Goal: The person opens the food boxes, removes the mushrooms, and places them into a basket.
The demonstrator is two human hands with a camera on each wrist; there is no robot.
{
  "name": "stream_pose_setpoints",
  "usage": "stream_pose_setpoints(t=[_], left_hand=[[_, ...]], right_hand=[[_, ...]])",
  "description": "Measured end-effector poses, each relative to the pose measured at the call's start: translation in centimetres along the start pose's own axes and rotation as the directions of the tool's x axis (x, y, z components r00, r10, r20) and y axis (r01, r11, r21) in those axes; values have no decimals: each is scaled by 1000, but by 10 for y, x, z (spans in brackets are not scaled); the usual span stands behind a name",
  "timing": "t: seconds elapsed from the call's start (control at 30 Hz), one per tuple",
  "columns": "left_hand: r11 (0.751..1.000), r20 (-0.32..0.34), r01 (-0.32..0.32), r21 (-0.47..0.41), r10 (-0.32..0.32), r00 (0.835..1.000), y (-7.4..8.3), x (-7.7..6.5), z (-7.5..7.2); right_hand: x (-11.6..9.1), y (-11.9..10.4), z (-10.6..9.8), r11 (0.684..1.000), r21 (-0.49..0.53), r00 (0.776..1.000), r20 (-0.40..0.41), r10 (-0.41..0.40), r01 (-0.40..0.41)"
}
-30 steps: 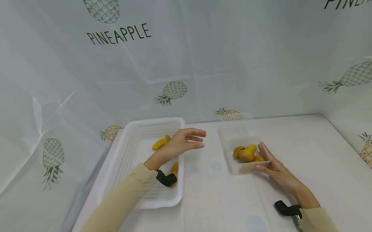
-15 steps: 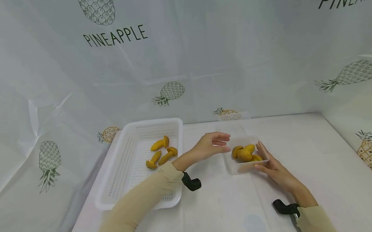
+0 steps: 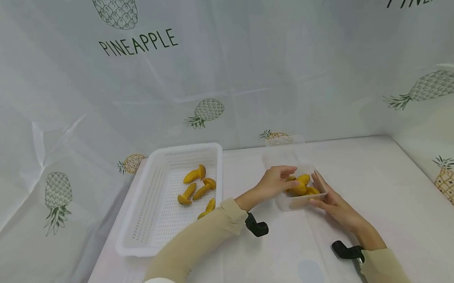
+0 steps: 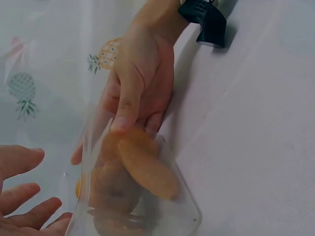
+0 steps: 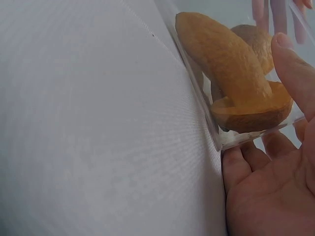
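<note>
A clear plastic box (image 3: 294,204) with its lid (image 3: 283,157) folded back stands on the table, holding several yellow-brown mushrooms (image 3: 299,190). Over its left side my left hand (image 3: 277,182) reaches in with loosely bent fingers. In the left wrist view those fingers (image 4: 22,160) are spread apart, with nothing between them. At the box's right front corner, my right hand (image 3: 338,206) grips the wall. The right wrist view shows its thumb (image 5: 295,69) at the near wall and its fingers round the side, beside a mushroom (image 5: 229,59) seen through the plastic.
A white perforated basket (image 3: 148,214) stands on the left of the table (image 3: 268,253), with several more mushrooms (image 3: 204,189) inside. My left sleeve (image 3: 199,230) crosses its front right corner. A pineapple-printed sheet (image 3: 285,66) hangs behind the table.
My left hand has moved right, from over the basket to the clear box, uncovering mushrooms in the basket. My right hand keeps its grip on the box.
</note>
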State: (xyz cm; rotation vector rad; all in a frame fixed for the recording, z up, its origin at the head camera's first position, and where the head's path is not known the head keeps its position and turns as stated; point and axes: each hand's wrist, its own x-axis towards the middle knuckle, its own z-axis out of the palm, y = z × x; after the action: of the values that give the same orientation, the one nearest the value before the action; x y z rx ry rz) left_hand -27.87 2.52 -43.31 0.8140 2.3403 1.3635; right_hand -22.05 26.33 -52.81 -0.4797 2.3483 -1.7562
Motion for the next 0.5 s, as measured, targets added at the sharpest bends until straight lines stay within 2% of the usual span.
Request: stream_pose_setpoints(t=[0.27,0.5], left_hand=[[992,-7,62,114,-61,998,4,12,14],[973,21,115,202,-122,992,5,20,22]], right_hand=[[0,2,-1,1000,13,1000,-5,-14,14],[-1,4,-1,997,60,999,12,-41,40]])
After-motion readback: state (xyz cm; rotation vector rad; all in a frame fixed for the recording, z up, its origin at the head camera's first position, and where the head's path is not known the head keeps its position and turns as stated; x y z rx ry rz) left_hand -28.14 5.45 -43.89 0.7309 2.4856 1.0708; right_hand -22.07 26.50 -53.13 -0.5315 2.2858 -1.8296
